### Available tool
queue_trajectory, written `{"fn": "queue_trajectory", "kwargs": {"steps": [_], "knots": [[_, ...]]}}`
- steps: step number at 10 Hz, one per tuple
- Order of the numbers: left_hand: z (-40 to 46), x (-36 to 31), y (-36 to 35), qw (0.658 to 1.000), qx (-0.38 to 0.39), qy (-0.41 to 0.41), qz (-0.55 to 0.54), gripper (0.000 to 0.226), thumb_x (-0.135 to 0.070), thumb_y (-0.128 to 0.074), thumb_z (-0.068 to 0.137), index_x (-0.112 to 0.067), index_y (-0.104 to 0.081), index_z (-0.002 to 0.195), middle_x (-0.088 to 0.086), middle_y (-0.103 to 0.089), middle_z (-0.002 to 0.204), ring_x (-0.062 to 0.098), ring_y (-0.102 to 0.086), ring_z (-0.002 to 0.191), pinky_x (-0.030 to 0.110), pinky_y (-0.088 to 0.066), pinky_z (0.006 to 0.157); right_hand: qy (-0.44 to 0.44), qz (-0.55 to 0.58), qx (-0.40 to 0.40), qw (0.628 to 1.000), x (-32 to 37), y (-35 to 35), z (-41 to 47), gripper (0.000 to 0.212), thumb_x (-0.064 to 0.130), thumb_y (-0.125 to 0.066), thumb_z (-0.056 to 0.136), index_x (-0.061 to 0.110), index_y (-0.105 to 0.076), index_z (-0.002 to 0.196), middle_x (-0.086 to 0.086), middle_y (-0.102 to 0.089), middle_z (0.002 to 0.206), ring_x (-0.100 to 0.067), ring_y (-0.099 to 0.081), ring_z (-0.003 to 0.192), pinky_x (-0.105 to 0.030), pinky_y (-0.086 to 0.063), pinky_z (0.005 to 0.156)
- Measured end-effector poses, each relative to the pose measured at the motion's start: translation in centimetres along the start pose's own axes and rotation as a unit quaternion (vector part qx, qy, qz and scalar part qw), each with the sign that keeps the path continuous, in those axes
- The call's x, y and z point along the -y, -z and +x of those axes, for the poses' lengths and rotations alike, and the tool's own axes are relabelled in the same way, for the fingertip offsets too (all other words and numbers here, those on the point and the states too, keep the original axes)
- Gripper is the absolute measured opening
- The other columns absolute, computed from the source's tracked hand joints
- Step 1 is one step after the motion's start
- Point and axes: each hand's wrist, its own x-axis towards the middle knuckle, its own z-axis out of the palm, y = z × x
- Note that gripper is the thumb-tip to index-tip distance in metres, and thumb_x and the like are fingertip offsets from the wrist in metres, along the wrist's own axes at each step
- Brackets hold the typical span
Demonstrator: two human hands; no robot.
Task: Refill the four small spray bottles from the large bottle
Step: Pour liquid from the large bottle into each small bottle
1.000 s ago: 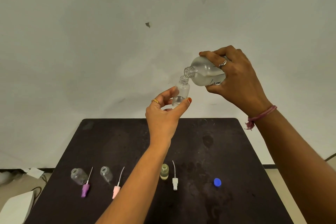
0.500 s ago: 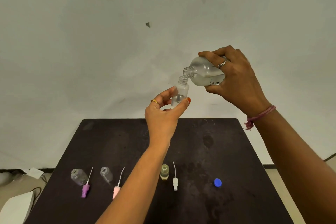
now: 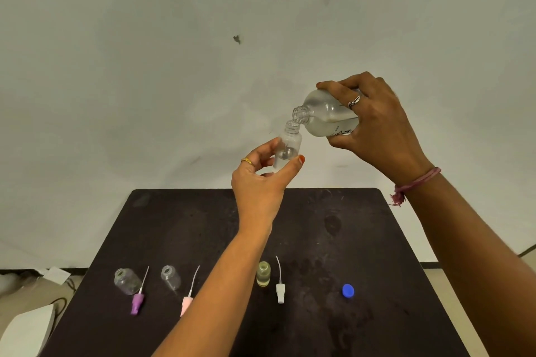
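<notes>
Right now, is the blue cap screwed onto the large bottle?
No, the blue cap lies on the table, while the large bottle in the right hand is open-necked.

Large bottle (image 3: 327, 116) right of small bottle (image 3: 287, 148), mouths touching (both above the table (image 3: 362, 240))

even, soft light; sharp focus, faint shadows, slight wide-angle edge bending.

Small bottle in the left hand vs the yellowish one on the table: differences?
The held small bottle is up in the air in the left hand; the yellowish bottle stands on the table. The held one has clear liquid low down; the yellowish one looks nearly full. Both are uncapped and upright.
</notes>
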Motion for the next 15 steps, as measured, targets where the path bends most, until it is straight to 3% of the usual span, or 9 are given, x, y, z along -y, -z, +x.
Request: {"fn": "queue_trajectory", "kwargs": {"steps": [6,10,15], "knots": [[-0.05,-0.09,-0.03,1.000,0.007,-0.002,-0.002,0.037,-0.024,-0.084,0.070,-0.037,-0.066,0.100,-0.013,-0.070,0.103,0.006,-0.064,0.097,0.006,-0.049,0.066,-0.003,0.003,-0.001,1.000,0.08,0.08,-0.06,0.074,0.016,-0.085,0.062,0.016,-0.055,0.130,-0.014,-0.058,0.110,-0.032,-0.055,0.094,-0.043,-0.049,0.078],[-0.07,0.11,-0.03,1.000,0.006,-0.001,-0.008,0.041,-0.021,-0.084,0.071,-0.026,-0.069,0.108,-0.007,-0.071,0.106,0.009,-0.065,0.096,0.008,-0.050,0.067,-0.002,0.006,0.000,1.000,0.02,-0.05,-0.16,0.074,0.015,-0.085,0.062,0.016,-0.056,0.129,-0.014,-0.058,0.109,-0.033,-0.055,0.094,-0.044,-0.049,0.078],[-0.25,0.07,-0.17,1.000,0.003,0.004,-0.012,0.040,-0.019,-0.084,0.070,-0.026,-0.070,0.106,-0.007,-0.071,0.104,0.006,-0.065,0.092,0.006,-0.048,0.065,-0.003,0.008,-0.003,1.000,-0.03,0.13,-0.22,0.072,0.015,-0.084,0.062,0.017,-0.056,0.129,-0.013,-0.058,0.109,-0.031,-0.055,0.093,-0.043,-0.049,0.078]]}}
